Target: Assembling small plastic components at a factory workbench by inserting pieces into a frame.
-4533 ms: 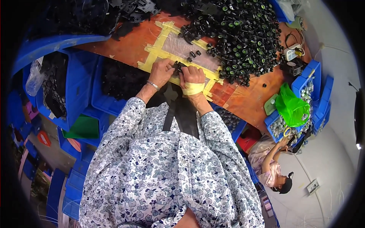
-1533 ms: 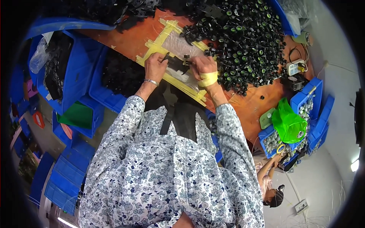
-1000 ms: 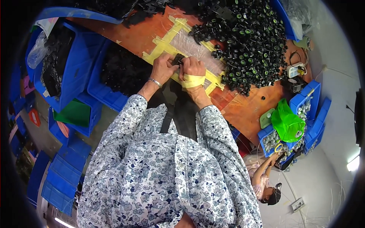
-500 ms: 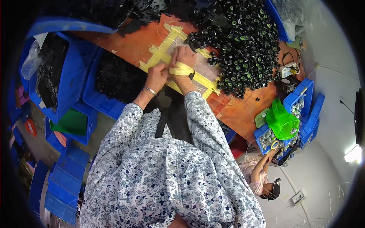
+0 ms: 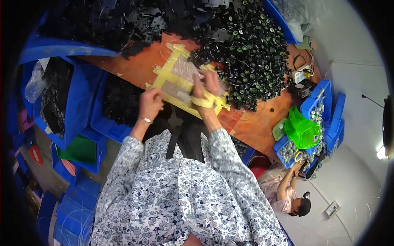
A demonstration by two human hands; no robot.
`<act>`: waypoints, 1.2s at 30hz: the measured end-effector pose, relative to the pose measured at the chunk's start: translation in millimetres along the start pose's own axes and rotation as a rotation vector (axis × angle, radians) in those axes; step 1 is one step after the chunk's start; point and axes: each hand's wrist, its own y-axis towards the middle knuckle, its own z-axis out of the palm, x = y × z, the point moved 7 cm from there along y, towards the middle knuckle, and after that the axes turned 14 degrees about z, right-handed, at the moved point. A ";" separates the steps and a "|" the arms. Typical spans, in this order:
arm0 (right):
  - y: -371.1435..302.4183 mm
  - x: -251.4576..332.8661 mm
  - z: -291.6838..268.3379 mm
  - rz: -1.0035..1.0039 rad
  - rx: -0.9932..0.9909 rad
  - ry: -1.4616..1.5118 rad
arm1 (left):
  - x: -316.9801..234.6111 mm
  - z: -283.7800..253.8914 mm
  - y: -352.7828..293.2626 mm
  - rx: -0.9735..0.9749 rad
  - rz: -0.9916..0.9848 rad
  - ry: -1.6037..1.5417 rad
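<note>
My left hand (image 5: 151, 103), a bracelet (image 5: 145, 119) on its wrist, is off the near left edge of a taped clear plastic sheet. Its fingers are curled in a pinch; whatever is between them does not show. Over the sheet's near right part is my right hand (image 5: 208, 84), its fingers smeared by motion. A yellow tape band (image 5: 204, 101) loops round that hand at the wrist. Strips of yellow tape (image 5: 165, 76) frame the plastic sheet (image 5: 183, 69) on the orange tabletop.
A heap of small black round parts (image 5: 254, 57), some with green centres, lies beyond my right hand. Black plastic parts (image 5: 150, 20) pile up at the far left. Blue bins (image 5: 84, 106) stand left. A green bag (image 5: 301, 129) sits on trays at right, near another person (image 5: 287, 192).
My hands have come apart: the left has drawn back to the left and nearer me, and the right has shifted slightly right and nearer. The view has shifted a little.
</note>
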 end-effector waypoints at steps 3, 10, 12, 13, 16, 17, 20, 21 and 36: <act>-0.9 -80.6 -8.5 0.586 -0.190 0.533 | 2.3 -6.7 4.4 0.016 -0.088 0.026; 7.2 -50.1 -50.8 0.499 0.155 0.541 | -62.4 113.0 17.1 0.213 0.463 0.422; 8.3 -40.3 -121.9 0.404 0.036 0.190 | -54.3 137.8 11.5 0.288 0.407 0.383; 7.2 -47.0 -154.0 0.308 -0.078 0.013 | -62.2 153.5 11.5 0.305 0.418 0.379; -25.6 -115.8 -197.1 0.568 -0.240 0.173 | -91.1 209.4 2.2 0.434 0.569 0.515; -34.3 -124.1 -199.7 0.550 -0.261 0.152 | -90.0 229.1 -0.1 0.511 0.650 0.684; -50.5 -132.8 -183.3 0.474 -0.224 0.193 | -62.5 257.7 0.7 0.586 0.745 0.835; -51.3 -130.8 -184.9 0.456 -0.228 0.090 | -65.9 254.9 -0.9 0.609 0.732 0.764; 58.6 -11.1 -38.1 -0.256 0.072 -0.307 | -85.7 -0.1 35.1 0.054 0.339 0.899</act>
